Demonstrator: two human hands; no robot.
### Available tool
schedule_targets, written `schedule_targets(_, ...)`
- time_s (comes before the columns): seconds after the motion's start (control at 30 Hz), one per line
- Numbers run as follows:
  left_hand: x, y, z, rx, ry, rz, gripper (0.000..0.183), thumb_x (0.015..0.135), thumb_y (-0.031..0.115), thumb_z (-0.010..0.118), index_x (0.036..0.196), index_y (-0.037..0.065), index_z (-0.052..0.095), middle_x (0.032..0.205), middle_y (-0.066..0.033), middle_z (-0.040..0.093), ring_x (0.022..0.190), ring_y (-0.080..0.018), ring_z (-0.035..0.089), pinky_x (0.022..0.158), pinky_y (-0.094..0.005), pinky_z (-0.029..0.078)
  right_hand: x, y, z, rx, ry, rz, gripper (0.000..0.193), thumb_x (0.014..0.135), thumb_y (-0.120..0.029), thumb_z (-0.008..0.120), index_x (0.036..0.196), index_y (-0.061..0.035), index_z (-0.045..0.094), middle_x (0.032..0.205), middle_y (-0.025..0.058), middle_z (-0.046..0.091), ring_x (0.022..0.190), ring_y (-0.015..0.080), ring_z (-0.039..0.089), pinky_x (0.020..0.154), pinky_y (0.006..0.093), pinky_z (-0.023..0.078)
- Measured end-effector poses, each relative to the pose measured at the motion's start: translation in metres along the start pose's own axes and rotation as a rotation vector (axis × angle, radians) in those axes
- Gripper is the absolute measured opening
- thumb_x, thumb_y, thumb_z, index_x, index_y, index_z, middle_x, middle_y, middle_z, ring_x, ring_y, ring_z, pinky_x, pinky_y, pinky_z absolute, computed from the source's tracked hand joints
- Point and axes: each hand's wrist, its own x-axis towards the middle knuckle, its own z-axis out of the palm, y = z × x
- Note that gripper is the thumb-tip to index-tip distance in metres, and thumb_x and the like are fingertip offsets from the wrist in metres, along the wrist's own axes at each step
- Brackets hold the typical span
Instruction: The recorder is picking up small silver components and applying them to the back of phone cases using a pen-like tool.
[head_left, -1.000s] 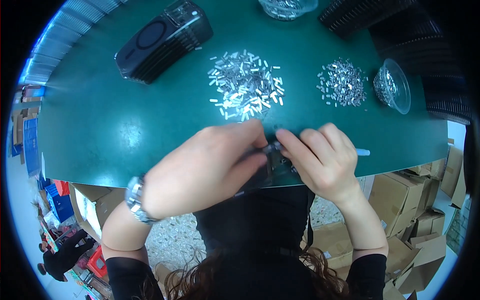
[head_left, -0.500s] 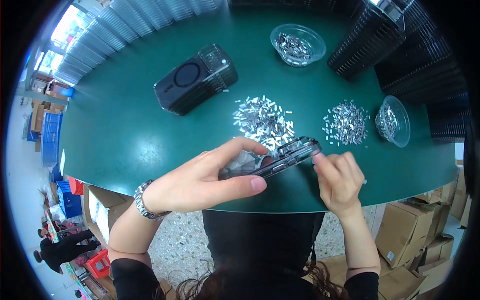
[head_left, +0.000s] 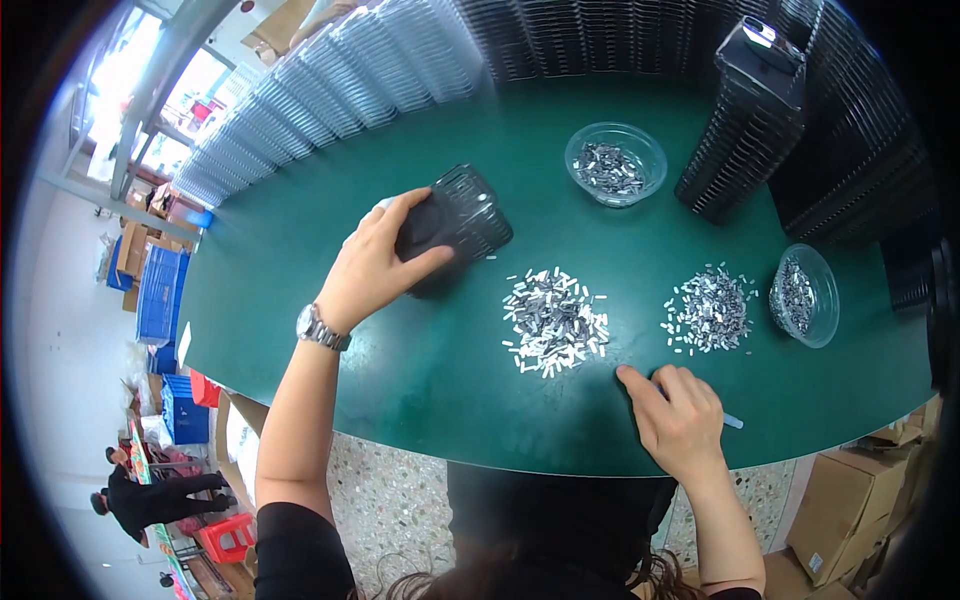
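My left hand (head_left: 378, 262), with a metal watch on its wrist, reaches to a stack of dark clear-edged phone cases (head_left: 468, 215). Its thumb and fingers span the top case at the near end; how much of the stack lies in the grip is hidden. Near the front edge of the table, my right hand (head_left: 680, 420) is curled, the index finger pointing toward a pile of small silver and white pieces (head_left: 555, 325). A thin stick-like tool (head_left: 733, 422) with a pale end pokes out past that hand's outer side; the fingers cover most of it.
A second pile of small silver pieces (head_left: 712, 310) lies to the right. Two clear round bowls hold more, one farther back (head_left: 617, 165) and one at right (head_left: 822, 310). Clear trays (head_left: 330, 105) and black trays (head_left: 745, 130) are stacked around the green table's (head_left: 440, 400) far side.
My left hand has moved from the front middle, where it held a phone case, up to the stack. The right hand has come away from that case. The view has shifted.
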Motion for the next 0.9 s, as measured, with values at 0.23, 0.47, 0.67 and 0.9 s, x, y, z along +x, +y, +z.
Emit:
schedule_targets(0.23,0.0,0.007,-0.011,0.067,-0.108,-0.048,0.084,0.088,0.04,0.084,0.159,0.013,0.048,0.135,-0.0206,0.066,0.125,-0.0366,0.066,0.106,-0.044,0.053,-0.004,0.002,0.004,0.014,-0.007,0.019,0.037,0.085,-0.012,0.075,0.12,-0.0218,0.076,0.081,-0.0002,0.049,0.069,0.0167,0.056,0.057,0.0332,0.047)
schedule_targets(0.47,0.021,0.011,-0.017,0.094,-0.173,-0.094,0.092,0.086,0.045,0.084,0.163,0.016,0.044,0.134,-0.0209,0.066,0.119,-0.036,0.068,0.102,-0.043,0.054,-0.004,0.002,0.007,0.04,0.031,0.033,0.036,0.085,-0.012,0.074,0.119,-0.0222,0.074,0.08,-0.0003,0.046,0.067,0.0161,0.055,0.057,0.0324,0.047)
schedule_targets(0.67,0.013,0.014,-0.023,0.106,-0.236,-0.153,0.098,0.085,0.04,0.086,0.166,0.016,0.039,0.135,-0.0203,0.065,0.115,-0.033,0.068,0.099,-0.0409,0.053,-0.003,0.005,0.008,0.043,0.033,0.039,0.035,0.085,-0.012,0.073,0.119,-0.0227,0.074,0.08,-0.0005,0.045,0.067,0.0164,0.054,0.056,0.0322,0.045)
schedule_targets(0.9,0.025,0.01,-0.036,0.189,-0.052,0.185,0.107,0.085,0.031,0.089,0.171,0.014,0.029,0.159,-0.0209,0.052,0.138,-0.033,0.06,0.114,-0.0395,0.048,-0.001,0.0,-0.001,-0.041,0.032,0.019,0.034,0.085,-0.015,0.072,0.119,-0.0215,0.073,0.081,-0.0009,0.048,0.069,0.0163,0.056,0.058,0.0321,0.047)
